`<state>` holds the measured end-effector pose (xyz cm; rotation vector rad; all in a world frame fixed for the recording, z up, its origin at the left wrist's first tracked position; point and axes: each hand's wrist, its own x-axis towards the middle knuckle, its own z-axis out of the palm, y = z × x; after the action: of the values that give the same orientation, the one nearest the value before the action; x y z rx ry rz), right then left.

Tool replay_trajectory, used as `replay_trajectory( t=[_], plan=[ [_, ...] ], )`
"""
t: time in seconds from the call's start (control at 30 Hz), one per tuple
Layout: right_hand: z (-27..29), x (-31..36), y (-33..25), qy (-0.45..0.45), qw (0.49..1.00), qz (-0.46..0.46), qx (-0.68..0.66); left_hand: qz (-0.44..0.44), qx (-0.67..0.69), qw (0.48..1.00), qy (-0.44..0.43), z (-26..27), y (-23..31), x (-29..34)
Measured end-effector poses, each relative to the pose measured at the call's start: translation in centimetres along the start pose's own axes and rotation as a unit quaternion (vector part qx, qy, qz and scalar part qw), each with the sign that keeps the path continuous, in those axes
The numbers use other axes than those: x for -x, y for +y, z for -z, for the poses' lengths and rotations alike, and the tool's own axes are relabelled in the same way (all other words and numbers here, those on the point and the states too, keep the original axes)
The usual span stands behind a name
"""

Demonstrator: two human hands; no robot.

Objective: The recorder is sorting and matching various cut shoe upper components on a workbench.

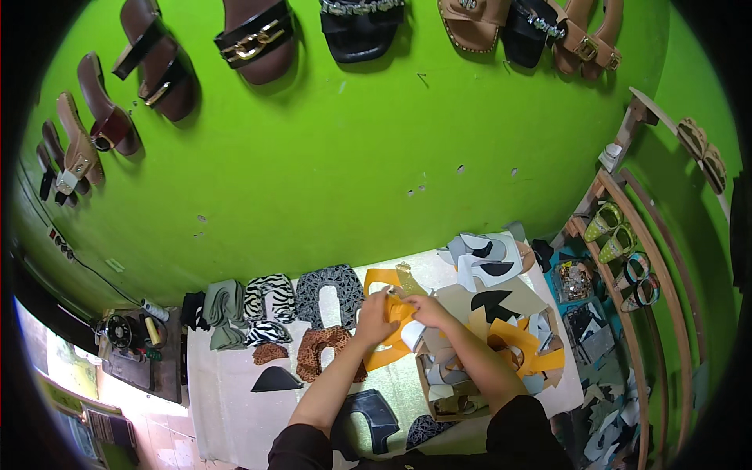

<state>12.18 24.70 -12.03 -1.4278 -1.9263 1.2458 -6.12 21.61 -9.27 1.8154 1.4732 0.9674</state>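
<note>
- Head view, only one: both bare hands meet above the table [235, 392], right of its middle.
- Left hand [374, 319]: narrow, fingers bent onto an orange piece [400, 311], holding its left side.
- Right hand [430, 312]: narrow, fingertips gripping the same piece near its right edge. Exact finger contact too small to tell.
- Orange piece is between the two hands, over a larger orange cutout [384, 359] that shows above and below them.
- White piece [413, 335] just below the right hand; can't tell if it touches the held one.
- Right forearm passes over a cardboard box [448, 408] full of scraps; orange scraps [517, 339] stick out on its right side.
- Black piece [492, 303] lies beyond the box; white cutouts [470, 270] near the table's far right corner.
- Left of the hands, far row: grey-green pieces [225, 304], zebra-print piece [258, 290], grey-black patterned piece [310, 296].
- Nearer: leopard-print piece [309, 356] beside the left forearm, black curved piece [274, 381] to its left.
- Dark U-shaped piece [377, 413] at the near edge, between the forearms.
- Sandals [257, 47] hang on the green wall [329, 172]; wooden rack [666, 313] stands on the right.
</note>
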Motion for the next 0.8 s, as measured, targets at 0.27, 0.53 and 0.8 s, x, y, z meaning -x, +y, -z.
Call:
replay_trajectory(
  t=[0.27,0.53,0.8],
  plan=[
    [2.0,-3.5,2.5,-0.113,0.992,-0.032,-0.051,-0.181,-0.257,0.935,-0.162,-2.3,-5.3,-0.3],
    [0.7,-3.8,0.6,0.056,0.953,-0.065,0.290,-0.254,-0.299,0.883,-0.259,0.1,-3.8,-2.1],
    [3.2,-3.6,1.7,0.125,0.954,-0.112,0.249,-0.060,-0.184,0.975,-0.111,-1.7,-3.0,-4.4]
  ],
)
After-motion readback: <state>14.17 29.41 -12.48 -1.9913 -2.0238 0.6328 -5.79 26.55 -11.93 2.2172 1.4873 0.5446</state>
